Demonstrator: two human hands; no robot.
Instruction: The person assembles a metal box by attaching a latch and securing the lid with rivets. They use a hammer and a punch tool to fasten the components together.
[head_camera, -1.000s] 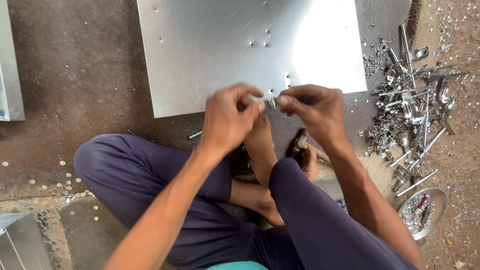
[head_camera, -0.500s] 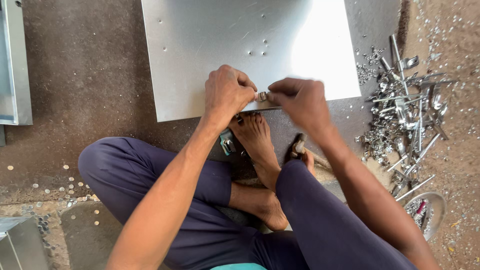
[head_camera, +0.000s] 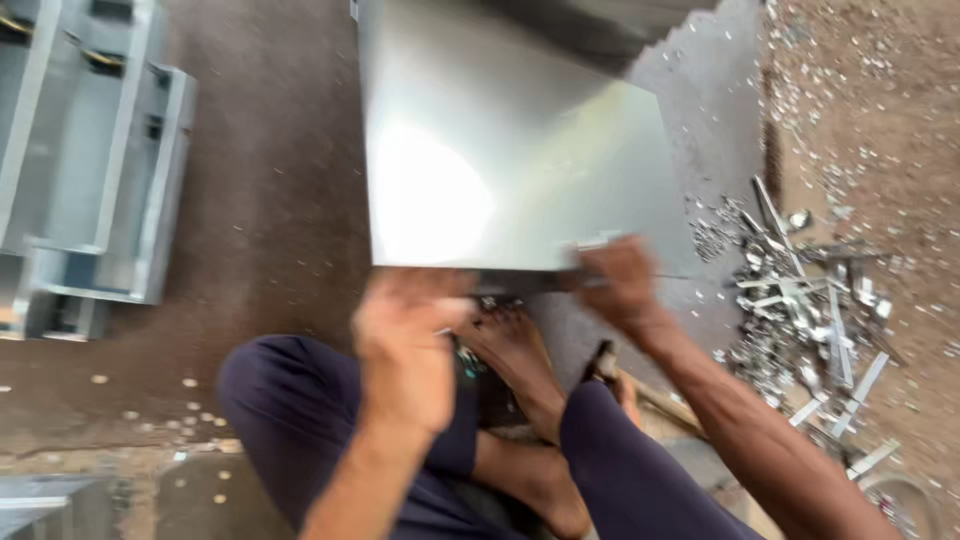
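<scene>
Head view, blurred by motion. Both hands at near edge of flat grey metal sheet (head_camera: 500, 180) on dirt floor. Left hand (head_camera: 405, 350) curled at edge, knuckles up, fingers closed; whether gripping sheet or some small part underneath, cannot tell. Right hand (head_camera: 620, 285) pinched shut on a thin dark rod-like piece (head_camera: 530, 283) lying along sheet's edge (kind of tool or part not clear).

Change since half a second ago: sheet now fills more of the upper view and sits askew, bright glare moved from its right side to left of centre; small holes and loose fasteners seen on it earlier no longer made out. Hands then met around a small bright piece just in front of the sheet; now spread apart along the edge. Reads as work moved from handling the small piece to working at the sheet edge itself — judgement only.

Bare foot (head_camera: 515, 350) between the hands, toes touching or just under sheet edge. Scrap pile of metal strips (head_camera: 810, 300) to right, well apart. Grey metal frames (head_camera: 90, 160) at left, cut off by view edge. Round bowl (head_camera: 905, 500) bottom right, mostly cut off.
</scene>
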